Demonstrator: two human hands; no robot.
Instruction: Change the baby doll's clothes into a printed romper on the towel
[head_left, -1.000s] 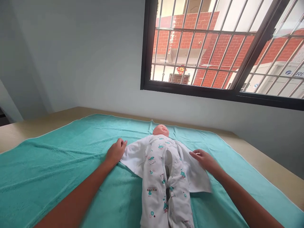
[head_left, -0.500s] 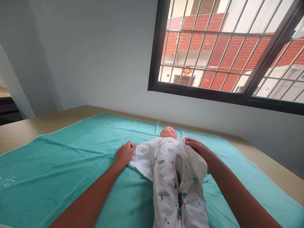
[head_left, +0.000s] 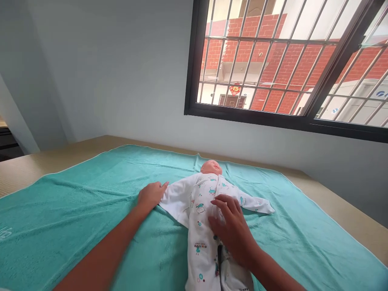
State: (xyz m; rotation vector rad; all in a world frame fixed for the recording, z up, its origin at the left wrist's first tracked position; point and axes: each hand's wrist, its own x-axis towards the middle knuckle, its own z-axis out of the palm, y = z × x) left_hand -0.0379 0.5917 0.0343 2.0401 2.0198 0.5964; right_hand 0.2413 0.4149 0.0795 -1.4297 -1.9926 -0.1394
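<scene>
A doll [head_left: 211,167] lies face up on a turquoise towel [head_left: 106,194] spread over the table [head_left: 24,171], its head towards the window [head_left: 188,81] and its legs towards the wearer. It wears a white printed garment [head_left: 200,230]. On the wearer's left of the doll, a plain white flap [head_left: 178,198] fans out over the towel; on its right, a printed sleeve [head_left: 257,205] reaches outward. The left hand [head_left: 151,195] rests beside the doll at the flap's outer edge, fingers loosely curled; whether they pinch the cloth cannot be told. The right hand [head_left: 232,224] is over the doll's lower front, fingers apart and slightly bent, thumb well away from the forefinger, with nothing visibly gripped; it seems to be resting on the garment, though the palm side is hidden. The step in hand looks like arranging the clothing across the doll's front, with the flap to its left lying spread. As a judgement, drawing that flap over the doll would call for a light pinch at its outer edge by the left hand, while the right hand keeps the cloth beneath flat.
</scene>
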